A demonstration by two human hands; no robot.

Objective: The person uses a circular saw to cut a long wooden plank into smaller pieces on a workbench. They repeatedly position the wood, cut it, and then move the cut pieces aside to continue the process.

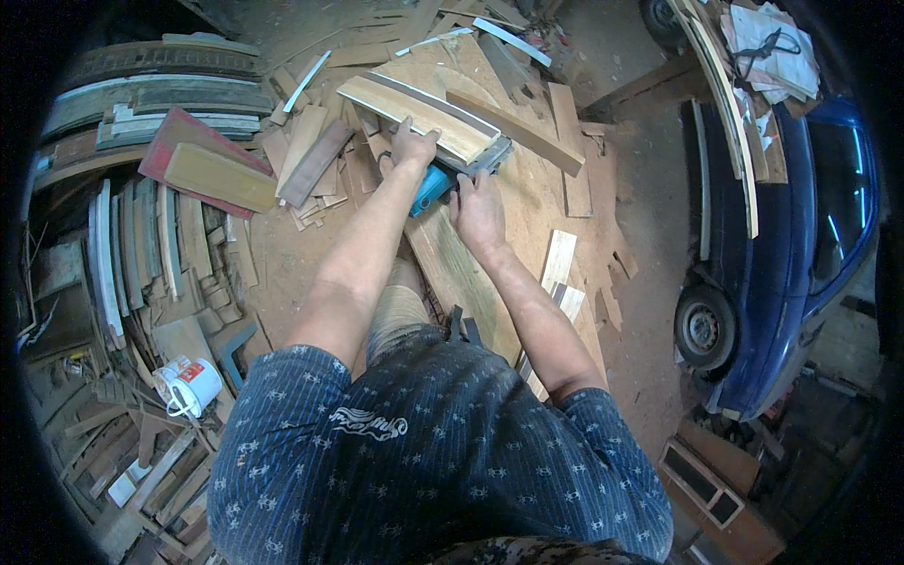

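A pale wooden plank (414, 111) with a dark strip along its far side lies slantwise over the work board. My left hand (414, 146) holds its near long edge, with the thumb and fingers closed on the wood. Under and beside the plank sits a teal power tool (430, 191) with a grey metal part (492, 158) by the plank's right end. Its exact kind is partly hidden by the plank and my hands. My right hand (478, 209) is closed at the tool's near right side, fingers curled at the grey part.
The wooden work board (527, 202) carries a brown batten (518, 134), a flat strip (570, 151) and pale offcuts (557, 259). Stacked boards (169, 104) and a white bucket (193, 384) stand left. A blue car (782, 245) is at right, with long strips (730, 104) above it.
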